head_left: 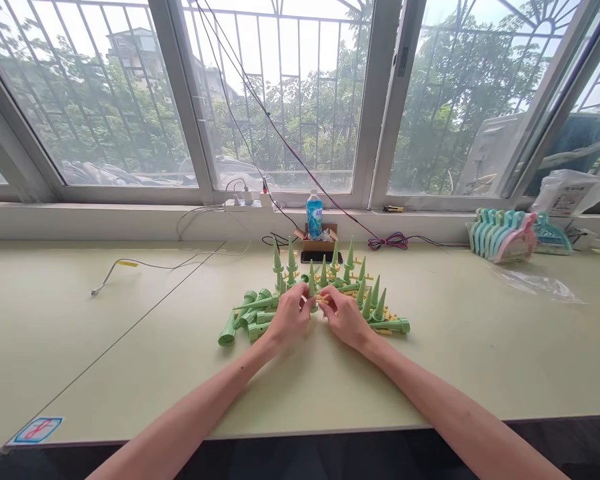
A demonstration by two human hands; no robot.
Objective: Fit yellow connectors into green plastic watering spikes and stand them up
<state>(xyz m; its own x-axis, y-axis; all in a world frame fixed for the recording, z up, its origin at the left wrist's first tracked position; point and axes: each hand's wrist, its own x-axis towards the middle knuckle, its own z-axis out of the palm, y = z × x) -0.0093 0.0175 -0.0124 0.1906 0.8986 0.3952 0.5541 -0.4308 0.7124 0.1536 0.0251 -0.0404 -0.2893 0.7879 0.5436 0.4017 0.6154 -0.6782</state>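
My left hand (291, 313) is closed around a green plastic watering spike (311, 279), held upright with its tip pointing up. My right hand (347, 316) pinches a small yellow plastic piece (322, 299) against the side of that spike. Whether the piece sits in the spike is too small to tell. Left of my hands, several green spikes (227, 331) lie on their sides. Others (350, 257) stand upright behind and to the right. More yellow pieces (391, 316) are scattered among the spikes on the right.
A blue-labelled bottle (315, 215) stands by a small cardboard box (320, 245), with a black phone (321, 257) in front. Cables (397, 241) lie along the sill. Coloured plastic items (503, 235) stand far right near a clear bag (540, 283). A white cable (150, 265) crosses the left table.
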